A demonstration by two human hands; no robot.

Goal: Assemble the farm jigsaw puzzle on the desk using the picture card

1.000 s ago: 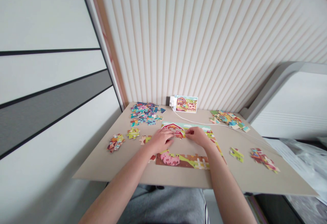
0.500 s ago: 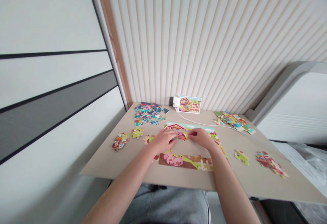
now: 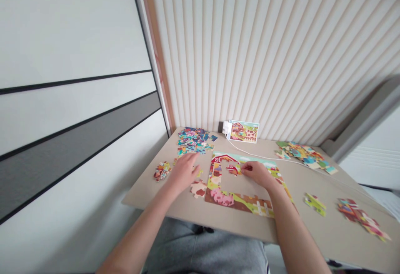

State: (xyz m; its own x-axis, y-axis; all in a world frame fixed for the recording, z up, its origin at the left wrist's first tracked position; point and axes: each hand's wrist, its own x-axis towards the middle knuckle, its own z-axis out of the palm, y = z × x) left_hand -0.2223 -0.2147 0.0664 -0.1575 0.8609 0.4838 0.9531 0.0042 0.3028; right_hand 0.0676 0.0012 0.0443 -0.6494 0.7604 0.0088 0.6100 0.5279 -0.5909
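Note:
A partly assembled farm puzzle (image 3: 246, 205) lies on the table, its border joined around an open middle. My right hand (image 3: 258, 173) is at its upper right, fingers pinched at the edge of a red barn puzzle piece (image 3: 232, 168) inside the border. Left of the puzzle, my left hand (image 3: 185, 173) hovers with thumb and fingers apart, nothing visible in it. Under and beside it are a cow-patterned piece (image 3: 198, 188) and a green piece (image 3: 200, 173), partly covered by the hand.
A small pile of pieces (image 3: 162, 170) lies at the left, a blue-purple pile (image 3: 195, 138) behind. A picture card (image 3: 243, 131) leans by a white plug (image 3: 225, 127) with a cable. More pieces (image 3: 306, 155) lie back right; a green piece (image 3: 315, 204) and red pieces (image 3: 361, 217) lie right.
My left hand has left the barn piece and moved left over the loose pieces. My right hand stays by the barn piece. The view has shifted left.

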